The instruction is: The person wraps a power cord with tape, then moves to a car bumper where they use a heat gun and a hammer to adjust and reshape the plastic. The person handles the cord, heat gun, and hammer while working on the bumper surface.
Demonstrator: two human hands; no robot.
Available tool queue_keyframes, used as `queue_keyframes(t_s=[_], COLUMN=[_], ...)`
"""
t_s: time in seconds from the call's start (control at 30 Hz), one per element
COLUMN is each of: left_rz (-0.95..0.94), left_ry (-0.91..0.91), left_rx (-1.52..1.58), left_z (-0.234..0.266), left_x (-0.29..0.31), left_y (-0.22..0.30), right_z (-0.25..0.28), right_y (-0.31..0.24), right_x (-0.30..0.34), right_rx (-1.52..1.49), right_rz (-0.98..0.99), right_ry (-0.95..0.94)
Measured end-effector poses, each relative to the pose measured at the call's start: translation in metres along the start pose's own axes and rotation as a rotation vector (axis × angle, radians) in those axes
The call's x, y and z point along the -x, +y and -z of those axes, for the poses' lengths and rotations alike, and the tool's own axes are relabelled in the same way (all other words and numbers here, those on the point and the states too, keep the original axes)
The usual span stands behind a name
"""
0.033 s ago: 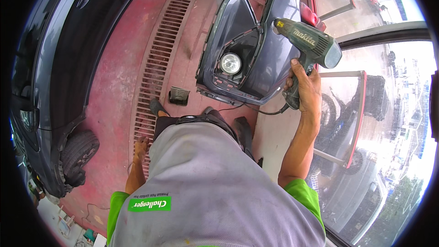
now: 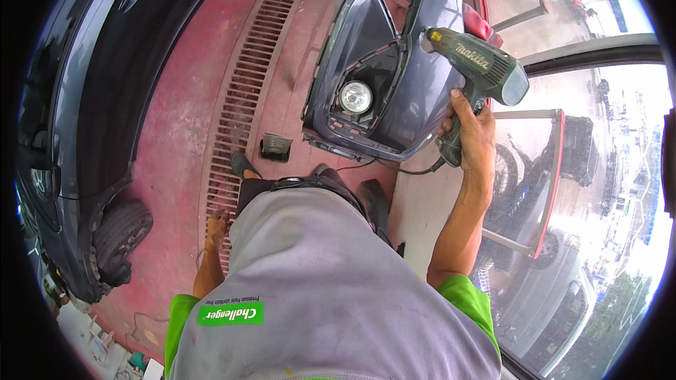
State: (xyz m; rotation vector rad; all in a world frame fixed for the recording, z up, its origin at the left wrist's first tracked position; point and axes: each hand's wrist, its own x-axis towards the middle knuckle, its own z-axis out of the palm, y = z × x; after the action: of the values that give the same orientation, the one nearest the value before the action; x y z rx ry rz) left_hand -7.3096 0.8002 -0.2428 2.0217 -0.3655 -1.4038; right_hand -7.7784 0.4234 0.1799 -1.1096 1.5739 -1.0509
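My right hand [image 2: 473,127] is wrapped round the handle of a dark green heat gun [image 2: 486,69], thumb on top. Its metal nozzle points left at the outer face of a dark grey car bumper [image 2: 422,91]; whether it touches the surface I cannot tell. A round fog lamp [image 2: 355,97] sits in the bumper's inner recess. From the handle's base a black cord [image 2: 415,172] runs left below the bumper. My left hand [image 2: 217,225] hangs low by my side over the floor grating, its fingers loosely apart and nothing visible in them.
A dark car [image 2: 105,98] with its front wheel [image 2: 123,239] exposed stands on the left. A slotted floor drain [image 2: 257,49] crosses the red floor, near a small square opening [image 2: 274,146]. Glazing with a red-and-white frame [image 2: 553,183] lies close on the right.
The heat gun's body has shifted very slightly to the right in my right hand's grip. All else looks the same.
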Motion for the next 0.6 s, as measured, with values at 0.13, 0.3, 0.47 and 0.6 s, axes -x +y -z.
queue_keyframes(t_s=[0.13, 0.3, 0.47, 0.6], left_rz=[0.038, -0.025, 0.07, -0.03], left_ry=[0.004, -0.061, -0.009, -0.049], left_rx=[0.035, -0.043, -0.084, 0.015], left_z=[-0.001, 0.0, -0.009, 0.004], left_x=[0.0, -0.002, 0.004, 0.005], left_y=[-0.002, -0.004, 0.012, -0.002], right_z=[0.003, 0.003, 0.003, -0.001], right_y=[-0.001, 0.0, -0.001, -0.004], right_x=[0.0, 0.0, 0.001, 0.0], right_rx=[-0.014, -0.039, 0.043, -0.004], right_rz=[-0.009, 0.001, -0.023, 0.013], right_ry=[0.006, 0.021, -0.027, -0.012])
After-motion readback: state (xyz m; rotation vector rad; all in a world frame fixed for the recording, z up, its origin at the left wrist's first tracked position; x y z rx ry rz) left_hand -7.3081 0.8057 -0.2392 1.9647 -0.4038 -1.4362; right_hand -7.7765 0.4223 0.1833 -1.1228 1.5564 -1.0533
